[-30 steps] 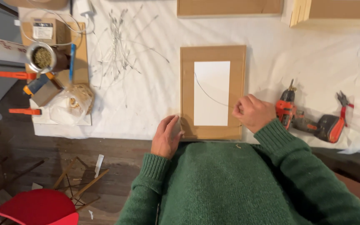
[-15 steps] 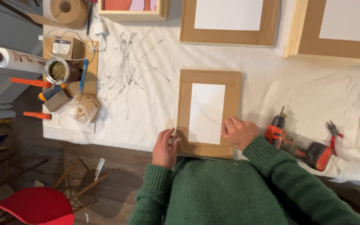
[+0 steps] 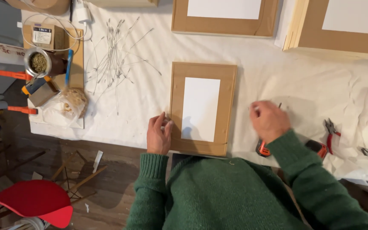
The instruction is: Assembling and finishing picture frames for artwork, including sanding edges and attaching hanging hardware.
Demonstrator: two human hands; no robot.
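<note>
A brown-backed picture frame point(image 3: 175, 106) with a white sheet in its middle lies face down on the white cloth in front of me. My left hand point(image 3: 159, 135) is at the frame's lower left edge, fingertips pinched against it. My right hand point(image 3: 269, 120) is blurred and hovers to the right of the frame, over an orange and black drill point(image 3: 318, 147) whose thin bit pokes out past the fingers. Whether that hand grips the drill cannot be made out.
Red-handled pliers point(image 3: 331, 132) lie right of the drill. Loose wires point(image 3: 113, 55) are spread at the upper left beside a tin point(image 3: 38, 62), a clear bag point(image 3: 71, 106) and orange clamps point(image 3: 9, 74). Two more frames point(image 3: 224, 25) point(image 3: 341, 40) lie at the back. A red chair point(image 3: 35, 202) stands below.
My right hand left the frame's right edge and swung right onto the drill. The thin wire across the white sheet is no longer seen. My left hand stays at the lower left edge.
</note>
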